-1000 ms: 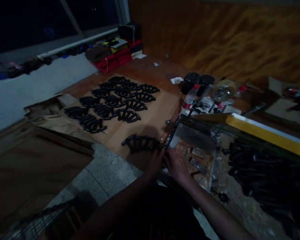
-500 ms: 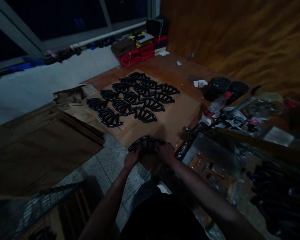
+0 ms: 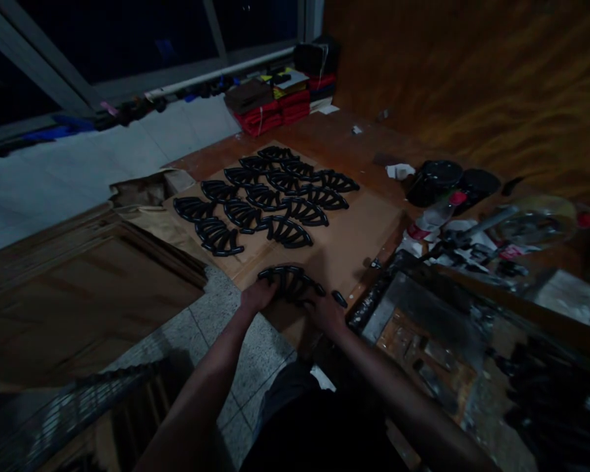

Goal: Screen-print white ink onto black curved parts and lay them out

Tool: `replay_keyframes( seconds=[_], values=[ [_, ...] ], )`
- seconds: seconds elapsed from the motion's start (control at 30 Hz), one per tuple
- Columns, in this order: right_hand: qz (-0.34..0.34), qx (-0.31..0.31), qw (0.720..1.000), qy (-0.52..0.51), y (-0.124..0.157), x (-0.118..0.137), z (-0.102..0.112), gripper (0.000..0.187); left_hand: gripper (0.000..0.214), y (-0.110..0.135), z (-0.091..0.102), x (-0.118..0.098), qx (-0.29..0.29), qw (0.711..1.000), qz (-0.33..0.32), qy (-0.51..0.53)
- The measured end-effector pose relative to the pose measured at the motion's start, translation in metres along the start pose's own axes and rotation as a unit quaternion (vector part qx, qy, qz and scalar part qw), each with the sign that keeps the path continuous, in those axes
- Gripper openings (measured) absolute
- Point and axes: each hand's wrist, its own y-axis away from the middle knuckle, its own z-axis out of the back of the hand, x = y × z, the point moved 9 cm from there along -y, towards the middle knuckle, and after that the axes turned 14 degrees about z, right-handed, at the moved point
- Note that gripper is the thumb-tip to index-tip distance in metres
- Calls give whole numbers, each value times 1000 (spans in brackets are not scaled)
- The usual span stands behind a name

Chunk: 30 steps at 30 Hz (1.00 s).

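A fan-shaped row of black curved pieces (image 3: 289, 280) lies on the near edge of a brown cardboard sheet (image 3: 354, 229). My left hand (image 3: 256, 295) curls its fingers round the fan's left end. At the right end my right hand (image 3: 327, 313) also grips the pieces. One loose black piece (image 3: 339, 299) lies just right of my right hand. Farther back on the cardboard, several more black fan-shaped sets (image 3: 265, 196) are laid out in rows.
To the right sits a metal-and-wood work fixture (image 3: 413, 328), with black tubs (image 3: 435, 180), a bottle and clutter behind it. A heap of black parts (image 3: 560, 393) lies at far right. Red stacked packs (image 3: 270, 108) stand by the window. Flat cardboard (image 3: 78, 288) lies left.
Both hands left the fixture on the right and went left to the nearest black fan on the cardboard, closing on its two ends. The camera swung left with them.
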Motion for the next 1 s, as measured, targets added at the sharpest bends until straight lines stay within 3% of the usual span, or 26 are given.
replay_keyframes(
  seconds=[0.1,0.2,0.3,0.43,0.57,0.7,0.83,1.0],
  values=[
    [3,6,1000,-4,0,0,0,34,61,22,8,1,-70,997,37,17],
    [5,6,1000,3,0,0,1,34,52,50,8,-22,-140,988,-33,52],
    [20,0,1000,6,-1,2,2,35,50,65,-6,-45,-147,983,-91,64],
    [35,-10,999,11,0,3,1,33,59,65,-21,-54,-133,984,-103,66],
    [45,-20,999,15,0,2,-1,34,56,63,-26,-59,-105,983,-146,42],
    [58,-26,998,12,-1,4,-2,32,68,64,-32,-62,-90,984,-150,19],
    [80,-10,997,18,0,8,-2,33,64,61,-37,-63,-94,983,-154,13],
    [98,-40,993,48,9,1,0,31,68,39,-18,-50,-88,971,-222,6]
  ],
)
